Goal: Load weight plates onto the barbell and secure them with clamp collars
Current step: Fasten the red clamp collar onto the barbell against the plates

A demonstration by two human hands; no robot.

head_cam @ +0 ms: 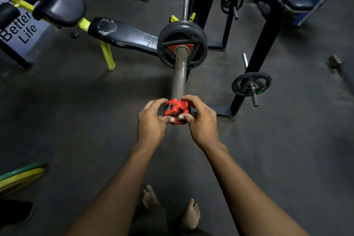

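A red clamp collar (176,110) sits at the near end of the barbell sleeve (179,74), held from both sides. My left hand (152,122) grips its left side with thumb and fingers. My right hand (201,120) grips its right side. Farther up the sleeve a black weight plate (182,44) with a red hub is loaded against the bar's shoulder. The tip of the sleeve is hidden behind the collar and my fingers.
A black bench with yellow legs (122,34) stands to the left of the plate. A black rack (264,48) on the right carries small plates (251,83) on pegs. Yellow and green plates (19,177) lie at the lower left. My bare feet (170,209) stand below.
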